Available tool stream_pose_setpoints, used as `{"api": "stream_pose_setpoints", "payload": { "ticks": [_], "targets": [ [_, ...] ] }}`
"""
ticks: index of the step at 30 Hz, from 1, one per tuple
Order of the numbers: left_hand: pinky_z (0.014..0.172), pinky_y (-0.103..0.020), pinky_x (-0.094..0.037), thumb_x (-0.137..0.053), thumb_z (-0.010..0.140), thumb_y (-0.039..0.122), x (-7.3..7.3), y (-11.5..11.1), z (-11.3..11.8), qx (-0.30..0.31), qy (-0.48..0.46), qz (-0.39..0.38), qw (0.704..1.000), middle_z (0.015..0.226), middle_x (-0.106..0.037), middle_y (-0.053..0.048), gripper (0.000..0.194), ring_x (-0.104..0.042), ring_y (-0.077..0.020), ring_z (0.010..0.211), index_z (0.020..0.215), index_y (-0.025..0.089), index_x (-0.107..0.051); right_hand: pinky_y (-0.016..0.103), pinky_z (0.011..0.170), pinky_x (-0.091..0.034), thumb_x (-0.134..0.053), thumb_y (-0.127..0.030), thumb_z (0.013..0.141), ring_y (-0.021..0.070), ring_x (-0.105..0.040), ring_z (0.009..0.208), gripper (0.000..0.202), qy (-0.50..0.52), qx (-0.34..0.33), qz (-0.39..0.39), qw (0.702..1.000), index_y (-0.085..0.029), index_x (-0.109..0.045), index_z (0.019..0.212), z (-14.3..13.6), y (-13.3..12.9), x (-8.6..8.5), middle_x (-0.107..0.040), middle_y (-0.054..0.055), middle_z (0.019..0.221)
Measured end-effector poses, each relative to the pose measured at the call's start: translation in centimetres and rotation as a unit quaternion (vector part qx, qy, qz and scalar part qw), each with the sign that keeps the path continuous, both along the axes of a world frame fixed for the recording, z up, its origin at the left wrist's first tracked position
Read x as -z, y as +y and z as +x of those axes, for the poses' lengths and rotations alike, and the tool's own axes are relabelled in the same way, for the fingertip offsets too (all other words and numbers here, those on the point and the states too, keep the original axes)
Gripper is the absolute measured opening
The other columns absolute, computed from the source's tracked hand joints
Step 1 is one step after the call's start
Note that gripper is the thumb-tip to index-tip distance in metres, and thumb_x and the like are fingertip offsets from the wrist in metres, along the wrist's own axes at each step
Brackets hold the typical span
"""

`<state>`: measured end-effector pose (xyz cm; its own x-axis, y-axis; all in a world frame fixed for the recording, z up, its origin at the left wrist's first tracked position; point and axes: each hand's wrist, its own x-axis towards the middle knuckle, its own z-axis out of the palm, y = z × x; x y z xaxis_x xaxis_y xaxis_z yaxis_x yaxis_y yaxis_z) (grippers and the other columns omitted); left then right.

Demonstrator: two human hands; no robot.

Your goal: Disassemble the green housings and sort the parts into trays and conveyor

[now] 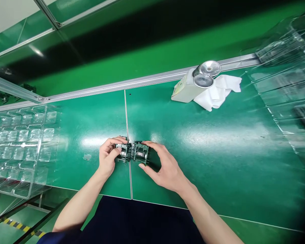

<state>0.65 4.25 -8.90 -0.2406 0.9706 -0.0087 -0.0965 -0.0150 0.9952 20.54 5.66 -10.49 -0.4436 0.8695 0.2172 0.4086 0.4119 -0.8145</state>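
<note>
Two small black-framed electronic modules with green circuit boards are side by side over the seam of the green tabletop. My left hand (pixel 109 154) is closed on the left electronic module (pixel 122 152), with the thumb on its face and the fingers along its far edge. Around the right electronic module (pixel 140 153) curves my right hand (pixel 165 166), its index finger at the top edge and its thumb by the lower edge. The two modules sit close together; whether they touch I cannot make out.
Clear plastic trays with pockets (pixel 17 145) stand at the left, and more clear trays (pixel 289 88) at the right. A white container with round metal tops (pixel 185 88) stands at the back beside crumpled white tissue (pixel 218 93). A metal rail (pixel 112 85) runs along the back edge.
</note>
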Motion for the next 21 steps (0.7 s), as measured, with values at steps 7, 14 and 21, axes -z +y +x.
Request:
{"api": "stream_pose_setpoints", "payload": {
  "ticks": [7, 14, 21],
  "targets": [
    [0.103, -0.052, -0.043, -0.071, 0.079, 0.031, 0.48, -0.12, -0.48, 0.047, 0.048, 0.050, 0.996, 0.083, -0.075, -0.004, 0.013, -0.070, -0.0211, 0.085, 0.079, 0.020, -0.064, 0.050, 0.091, -0.054, -0.060, -0.032, 0.085, 0.0297, -0.060, 0.114, 0.052, 0.007, -0.006, -0.014, 1.000, -0.024, -0.040, 0.133, 0.11, 0.07, -0.22, -0.062, 0.011, 0.121],
    [0.102, -0.051, -0.046, -0.070, 0.080, 0.031, 0.73, -0.09, -0.67, 0.038, 0.058, 0.044, 0.997, 0.085, -0.075, -0.005, 0.012, -0.071, -0.0211, 0.086, 0.083, 0.020, -0.066, 0.049, 0.092, -0.054, -0.060, -0.032, 0.086, 0.0295, -0.060, 0.114, 0.052, 0.009, -0.006, -0.024, 1.000, -0.024, -0.040, 0.133, 0.21, 0.03, -0.37, -0.062, 0.012, 0.122],
    [0.102, -0.046, -0.046, -0.068, 0.082, 0.031, 0.55, -0.06, -0.68, 0.053, 0.063, 0.052, 0.995, 0.084, -0.075, -0.003, 0.011, -0.070, -0.0206, 0.089, 0.084, 0.021, -0.067, 0.049, 0.093, -0.054, -0.060, -0.029, 0.086, 0.0280, -0.059, 0.114, 0.051, 0.012, -0.008, -0.014, 1.000, -0.022, -0.040, 0.132, 0.29, -0.06, -0.38, -0.061, 0.011, 0.123]
  ]
}}
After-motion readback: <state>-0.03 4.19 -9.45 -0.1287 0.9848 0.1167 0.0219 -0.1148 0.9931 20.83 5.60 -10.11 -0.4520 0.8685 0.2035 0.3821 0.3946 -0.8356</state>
